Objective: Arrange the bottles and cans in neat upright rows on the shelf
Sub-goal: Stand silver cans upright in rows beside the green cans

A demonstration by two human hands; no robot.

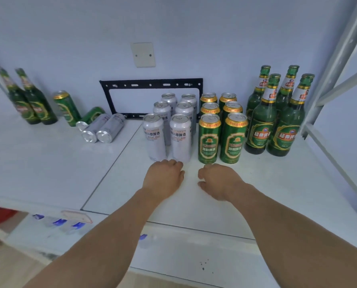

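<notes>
Mount: one wide-angle camera worn on the person's head
Facing: forward and down onto the white shelf (256, 194) and the wall behind it
Nearness: close; both forearms stretch up from the bottom edge
Distortion: straight edges bow toward the borders
Shared ground: none, a single view

Looks like a stockroom or shop storage corner: white metal shelf (194, 194) with grey upright (337, 57), beer cans (209, 140) and bottles (260, 125) ranked against bare wall (173, 21).
</notes>
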